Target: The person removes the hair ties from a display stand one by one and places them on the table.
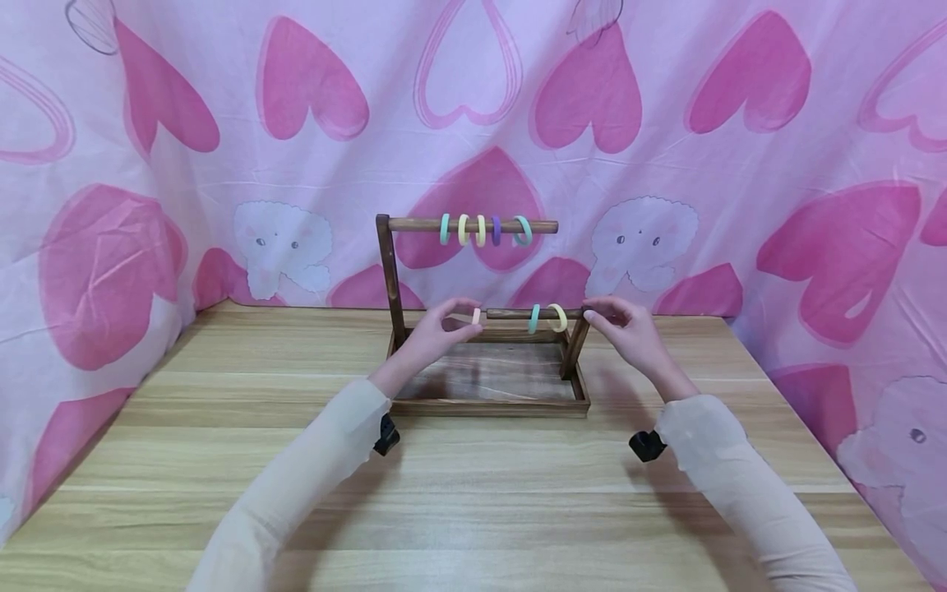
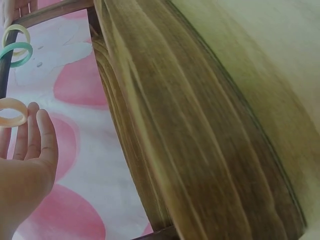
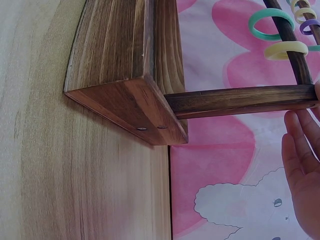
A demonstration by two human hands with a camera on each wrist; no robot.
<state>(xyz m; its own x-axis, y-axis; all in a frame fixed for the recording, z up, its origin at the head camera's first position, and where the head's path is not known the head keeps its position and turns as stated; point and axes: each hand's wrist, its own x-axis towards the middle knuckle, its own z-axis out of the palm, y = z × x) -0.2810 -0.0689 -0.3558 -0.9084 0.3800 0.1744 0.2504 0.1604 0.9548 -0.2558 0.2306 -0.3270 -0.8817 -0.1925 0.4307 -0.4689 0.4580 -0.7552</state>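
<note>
A dark wooden rack [image 1: 488,407] with two bars and a tray-like base stands on the table. My left hand [image 1: 438,329] pinches a pale orange ring [image 1: 477,316] at the free left end of the lower bar [image 1: 510,314]. In the left wrist view the orange ring [image 2: 15,122] sits at the fingertips. A mint green ring [image 1: 533,319] and a pale yellow ring [image 1: 560,317] hang on the lower bar. My right hand [image 1: 627,329] holds the top of the short right post [image 1: 575,349], thumb in front; in the right wrist view its fingers lie beside the post's end.
Several rings in green, yellow and purple [image 1: 496,231] hang on the upper bar [image 1: 414,224], carried by a tall left post [image 1: 390,279]. Pink heart-patterned cloth [image 1: 473,181] encloses the wooden table [image 1: 473,493] behind and at the sides.
</note>
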